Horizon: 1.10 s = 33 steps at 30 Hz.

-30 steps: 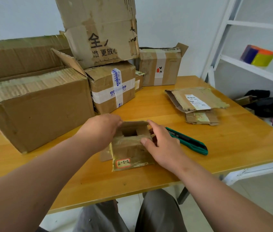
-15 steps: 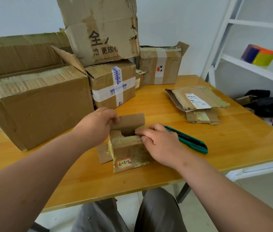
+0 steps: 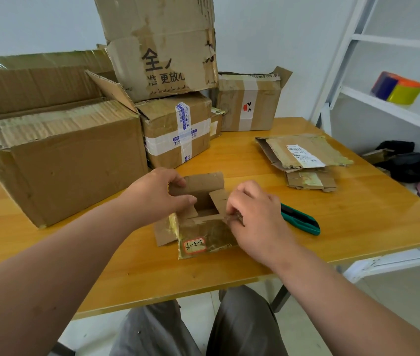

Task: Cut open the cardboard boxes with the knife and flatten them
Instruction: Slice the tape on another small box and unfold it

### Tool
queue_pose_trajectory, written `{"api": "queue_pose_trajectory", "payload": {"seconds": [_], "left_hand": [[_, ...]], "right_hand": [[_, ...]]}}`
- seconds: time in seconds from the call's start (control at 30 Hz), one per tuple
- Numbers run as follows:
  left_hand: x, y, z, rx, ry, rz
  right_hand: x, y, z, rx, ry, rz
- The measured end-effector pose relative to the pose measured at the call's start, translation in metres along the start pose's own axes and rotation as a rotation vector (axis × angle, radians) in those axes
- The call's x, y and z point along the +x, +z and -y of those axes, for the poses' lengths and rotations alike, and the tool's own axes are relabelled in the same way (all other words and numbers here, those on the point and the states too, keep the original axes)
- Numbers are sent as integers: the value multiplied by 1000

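Working the small box (image 3: 205, 227) from both sides, I have it standing mouth-up near the front edge of the desk (image 3: 358, 227), directly ahead of me; every place below is given from this box. My left hand (image 3: 157, 196) comes in from the box's left and its grip is curled round the far flap (image 3: 198, 185), thumb on the inner face and fingers over the top edge, holding that flap upright; my right hand (image 3: 252, 214) comes in from the right, its grip pinched on the near right corner of the rim, beside the right flap (image 3: 219, 200), which leans inward over the opening. The box's long axis runs left to right between my hands, so I judge the collapse has to go along that line; both hands are equally near, neither has to reach. The knife (image 3: 300, 220) lies just right of the box, partly hidden behind my right hand, its handle pointing away to the right; the right hand is plainly the nearer one should a seam need cutting. Left of the box and beyond it the big box (image 3: 70, 163) and the taped box (image 3: 178, 132) stand close, so there is little room that way; right and beyond, the flattened pieces (image 3: 304, 155) lie well apart, with bare desk between; that is where I would push the box flat; the front edge is near, so I would not pull toward myself.
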<state>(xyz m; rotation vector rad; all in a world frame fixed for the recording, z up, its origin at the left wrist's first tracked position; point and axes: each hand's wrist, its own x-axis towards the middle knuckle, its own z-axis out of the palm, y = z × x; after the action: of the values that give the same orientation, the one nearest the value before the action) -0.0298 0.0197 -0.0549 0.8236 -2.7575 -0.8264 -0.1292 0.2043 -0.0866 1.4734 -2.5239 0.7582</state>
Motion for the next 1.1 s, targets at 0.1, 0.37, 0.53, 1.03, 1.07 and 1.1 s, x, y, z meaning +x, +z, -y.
{"api": "queue_pose_trajectory", "payload": {"seconds": [0.1,0.37,0.53,1.03,1.07,1.1], "left_hand": [[-1,-3,-6,-109,-77,54],[3,1,-29,121,-149,51],[8,10,-35,267,-198,56],[-1,-10,-15,-316,-200,162],[-2,-11,-14,-325,-198,162],[-2,-10,-12,-326,-194,158]], "right_hand": [[-6,2,-5,-39,-64,-11],[-2,-6,-9,43,8,29],[17,-11,7,38,198,72],[38,-18,14,60,463,311],[36,-20,11,90,439,284],[35,-23,10,141,427,241]]}}
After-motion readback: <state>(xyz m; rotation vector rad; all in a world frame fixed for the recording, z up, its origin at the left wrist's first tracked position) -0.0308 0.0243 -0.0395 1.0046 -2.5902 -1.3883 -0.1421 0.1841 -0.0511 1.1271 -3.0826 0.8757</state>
